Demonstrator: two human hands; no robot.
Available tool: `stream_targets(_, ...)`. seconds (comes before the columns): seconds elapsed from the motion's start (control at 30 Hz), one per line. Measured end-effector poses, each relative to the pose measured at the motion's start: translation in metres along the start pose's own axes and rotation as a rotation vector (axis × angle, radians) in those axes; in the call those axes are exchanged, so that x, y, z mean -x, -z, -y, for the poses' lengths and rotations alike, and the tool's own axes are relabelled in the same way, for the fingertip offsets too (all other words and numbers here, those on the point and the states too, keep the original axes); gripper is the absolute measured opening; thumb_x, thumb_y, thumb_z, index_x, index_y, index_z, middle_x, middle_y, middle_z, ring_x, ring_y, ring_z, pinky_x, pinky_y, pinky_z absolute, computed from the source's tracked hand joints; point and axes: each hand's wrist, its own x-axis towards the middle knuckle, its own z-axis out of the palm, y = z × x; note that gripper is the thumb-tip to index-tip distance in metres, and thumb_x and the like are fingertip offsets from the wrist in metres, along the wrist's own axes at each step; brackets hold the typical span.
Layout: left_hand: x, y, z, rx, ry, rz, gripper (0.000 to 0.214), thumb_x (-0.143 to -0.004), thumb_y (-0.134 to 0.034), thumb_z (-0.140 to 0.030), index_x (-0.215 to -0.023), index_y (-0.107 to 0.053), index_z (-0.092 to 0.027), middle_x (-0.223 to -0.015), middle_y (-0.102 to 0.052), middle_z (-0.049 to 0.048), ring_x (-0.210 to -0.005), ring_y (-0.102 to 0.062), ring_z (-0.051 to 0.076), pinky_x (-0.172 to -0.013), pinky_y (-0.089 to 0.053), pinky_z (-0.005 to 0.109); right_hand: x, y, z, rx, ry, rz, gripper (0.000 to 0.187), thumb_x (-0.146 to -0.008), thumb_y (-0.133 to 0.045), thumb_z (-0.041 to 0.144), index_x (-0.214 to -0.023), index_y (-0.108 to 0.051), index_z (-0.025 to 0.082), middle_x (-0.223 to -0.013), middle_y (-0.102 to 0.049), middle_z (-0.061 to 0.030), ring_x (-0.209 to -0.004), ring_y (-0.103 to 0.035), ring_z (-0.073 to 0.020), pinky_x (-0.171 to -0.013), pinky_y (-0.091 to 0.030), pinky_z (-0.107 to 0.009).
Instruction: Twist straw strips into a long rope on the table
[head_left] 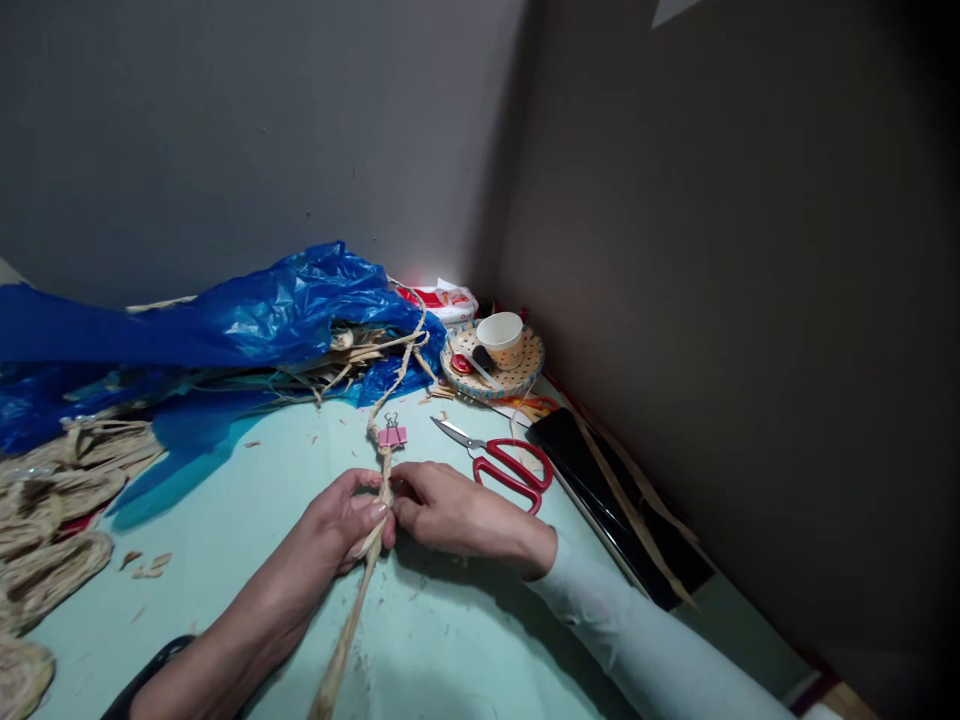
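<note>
Between my two hands runs a braid of dried plant fibre (385,468), pale tan, with a loose flat strand (349,640) trailing down toward me. My left hand (341,520) is closed on the braid, its thumb lying over the strands. From the other side, my right hand (435,505) pinches the same braid, its fingertips partly hidden. Just beyond my fingers a pink binder clip (392,437) is clamped at the braid. Past the clip, the finished cord (405,365) curves up and back toward a blue plastic bag.
Red-handled scissors (514,470) lie right of the clip. Beside them rests a black flat object (615,500) with fibre strips on it. A woven tray (525,378) holds a cup (501,340). The blue bag (285,300) covers more fibres; coiled braids (60,570) lie at left.
</note>
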Motion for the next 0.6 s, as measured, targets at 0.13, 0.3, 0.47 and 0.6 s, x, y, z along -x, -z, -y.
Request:
stream_targets(0.13, -0.002, 0.0, -0.001, -0.151, -0.03, -0.034, 0.031, -0.078, -0.065, -0.043, -0.096, -0.049, -0.023, -0.061, -0.064, -0.0043, -0.056, -0.051, 0.015, -0.056, -0.032, 0.025, 0.004, -0.007, -0.003, -0.037, 0.043, -0.158, 0.021, -0.079, -0.047, 0.013, -0.071, -0.067, 0.016, -0.067, -0.062, -0.0004, -0.065, -0.05, -0.0123, -0.059, -0.033, -0.023)
stream_targets(0.3, -0.003, 0.001, -0.003, -0.386, -0.104, -0.039, 0.023, -0.082, -0.056, -0.045, -0.086, -0.048, -0.023, -0.066, -0.065, -0.0021, -0.064, -0.052, 0.018, -0.062, -0.036, 0.029, 0.007, -0.013, -0.006, -0.206, -0.011, -0.174, 0.029, -0.084, -0.048, 0.019, -0.066, -0.07, 0.014, -0.058, -0.061, 0.0009, -0.055, -0.043, -0.0095, -0.053, -0.03, -0.022)
stream_targets(0.47, 0.003, -0.002, -0.001, -0.61, -0.188, -0.118, 0.021, -0.089, -0.047, -0.046, -0.086, -0.047, -0.026, -0.072, -0.068, -0.0018, -0.068, -0.055, 0.02, -0.067, -0.038, 0.031, 0.002, -0.026, -0.014, -0.392, -0.06, -0.23, 0.026, -0.086, -0.055, 0.027, -0.072, -0.072, 0.013, -0.064, -0.068, -0.0025, -0.057, -0.047, -0.01, -0.056, -0.035, -0.021)
stream_targets(0.6, 0.005, -0.004, -0.001, -0.655, -0.212, -0.169, 0.02, -0.089, -0.048, -0.046, -0.089, -0.046, -0.027, -0.072, -0.069, -0.0033, -0.07, -0.059, 0.021, -0.069, -0.038, 0.03, -0.001, -0.035, -0.017, -0.449, -0.075, -0.276, 0.023, -0.085, -0.057, 0.029, -0.072, -0.068, 0.014, -0.063, -0.068, -0.0034, -0.056, -0.052, -0.0106, -0.057, -0.038, -0.02)
